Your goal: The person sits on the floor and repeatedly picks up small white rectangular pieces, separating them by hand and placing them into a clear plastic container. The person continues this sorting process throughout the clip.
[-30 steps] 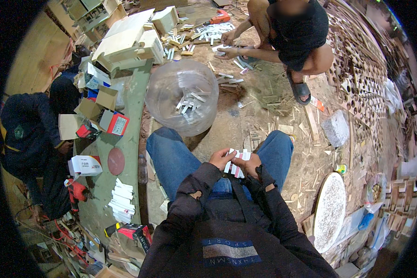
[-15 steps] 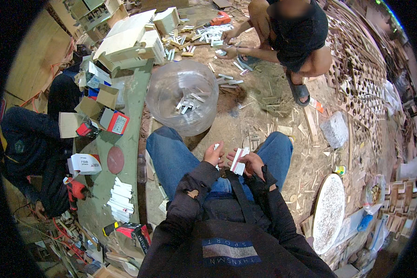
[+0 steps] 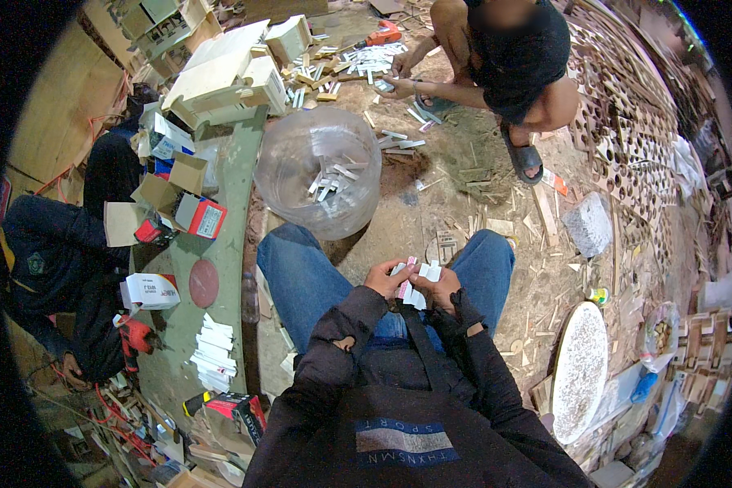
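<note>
My hands have closed together again over my lap. Left hand (image 3: 385, 279) and right hand (image 3: 436, 287) both grasp the white strips (image 3: 413, 285). A clear bag (image 3: 321, 179) sits just beyond.

small white pieces (image 3: 415, 281) partly hidden by hands, palms unseen, count unclear

Hands: left hand (image 3: 385, 279) & right hand (image 3: 437, 286) side by side above lap, between the knees; small flat pieces (image 3: 411, 283) held betw. them.
Ahead: plastic bag (image 3: 327, 180) on floor just beyond left knee, w/ more pieces inside.
Far ahead: another person (image 3: 508, 61) crouching, hand on scattered pieces (image 3: 372, 61).
Left: long bench (image 3: 228, 236) w/ open boxes (image 3: 191, 199); stack of strips (image 3: 211, 362) nearer its close end.
Right: round disc (image 3: 580, 370) on floor, beside right knee; block (image 3: 587, 224) farther ahead.
</note>
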The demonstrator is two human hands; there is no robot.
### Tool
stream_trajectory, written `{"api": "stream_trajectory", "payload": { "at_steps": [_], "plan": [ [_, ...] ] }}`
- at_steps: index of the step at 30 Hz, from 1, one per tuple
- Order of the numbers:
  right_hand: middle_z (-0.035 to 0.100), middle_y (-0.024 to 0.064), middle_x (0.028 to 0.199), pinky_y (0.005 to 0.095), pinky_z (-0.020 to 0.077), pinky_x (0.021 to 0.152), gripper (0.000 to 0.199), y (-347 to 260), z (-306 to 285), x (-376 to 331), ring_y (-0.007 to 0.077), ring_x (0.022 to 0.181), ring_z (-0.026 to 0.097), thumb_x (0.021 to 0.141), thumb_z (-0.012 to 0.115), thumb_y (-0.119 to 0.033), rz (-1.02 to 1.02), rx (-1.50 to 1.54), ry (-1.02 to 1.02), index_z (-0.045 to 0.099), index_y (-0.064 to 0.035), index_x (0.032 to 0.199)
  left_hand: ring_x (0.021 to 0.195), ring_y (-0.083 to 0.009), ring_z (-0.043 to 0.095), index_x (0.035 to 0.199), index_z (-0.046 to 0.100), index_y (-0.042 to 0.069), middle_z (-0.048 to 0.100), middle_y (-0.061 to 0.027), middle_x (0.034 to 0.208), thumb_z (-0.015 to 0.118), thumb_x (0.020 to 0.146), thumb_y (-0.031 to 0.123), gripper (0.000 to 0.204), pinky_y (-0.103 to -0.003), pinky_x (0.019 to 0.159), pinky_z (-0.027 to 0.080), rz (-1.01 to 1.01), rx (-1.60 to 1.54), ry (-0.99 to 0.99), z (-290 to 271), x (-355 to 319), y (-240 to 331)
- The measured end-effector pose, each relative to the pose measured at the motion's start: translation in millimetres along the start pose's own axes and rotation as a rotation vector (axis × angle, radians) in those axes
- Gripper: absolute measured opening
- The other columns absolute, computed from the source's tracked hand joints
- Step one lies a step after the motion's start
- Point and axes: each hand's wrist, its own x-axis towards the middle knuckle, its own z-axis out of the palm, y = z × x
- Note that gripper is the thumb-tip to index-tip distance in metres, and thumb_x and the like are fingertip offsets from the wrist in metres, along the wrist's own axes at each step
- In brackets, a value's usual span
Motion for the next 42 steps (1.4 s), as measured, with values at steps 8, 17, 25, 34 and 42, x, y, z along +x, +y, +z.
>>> {"api": "stream_trajectory", "payload": {
  "at_steps": [8,17,25,34,42],
  "plan": [
    [0.063,0.0132,0.082,0.0381,0.0544,0.070,0.027,-4,3,3,0.0238,0.073,0.064,0.082,0.063,-0.010,0.113,0.180,0.117,0.055,0.0066,0.102,0.066,-0.0156,0.060,0.105,0.052,0.002,0.061,-0.0060,0.078,0.052,0.091,0.028,0.030,-0.028,0.054,0.048,0.014,-0.262,0.236,-7,7,-1],
    [0.055,0.0235,0.109,0.0416,0.0475,0.089,0.044,0,-5,8,0.0350,0.103,0.056,0.081,0.051,0.005,0.111,0.428,-0.222,0.036,0.0085,0.122,0.052,-0.0076,0.047,0.108,0.054,0.007,0.051,-0.0001,0.066,0.058,0.087,0.027,0.029,-0.024,0.038,0.036,-0.023,-0.177,0.196,-9,8,-5],
    [0.064,0.0102,0.093,0.0287,0.0501,0.069,0.037,-3,-1,0,0.0154,0.078,0.062,0.079,0.068,-0.011,0.109,0.117,-0.097,0.052,0.0050,0.109,0.066,-0.0082,0.056,0.103,0.058,0.002,0.062,-0.0031,0.080,0.067,0.081,0.030,0.037,-0.024,0.054,0.044,0.019,0.018,0.192,3,5,-3],
    [0.065,0.0091,0.085,0.0268,0.0500,0.062,0.029,-11,9,-8,0.0141,0.070,0.062,0.075,0.072,-0.015,0.035,-0.054,0.043,0.060,0.0039,0.094,0.061,-0.0077,0.057,0.093,0.062,0.002,0.062,-0.0002,0.074,0.062,0.086,0.026,0.025,-0.022,0.053,0.045,-0.073,-0.076,0.014,1,-1,4],
    [0.064,0.0106,0.078,0.0279,0.0507,0.057,0.025,3,1,2,0.0152,0.063,0.061,0.077,0.070,-0.016,0.005,-0.034,0.110,0.060,0.0041,0.087,0.064,-0.0118,0.059,0.095,0.059,0.000,0.062,-0.0039,0.077,0.061,0.086,0.028,0.029,-0.025,0.055,0.049,-0.025,-0.174,0.128,-1,5,-7]
  ]
}}
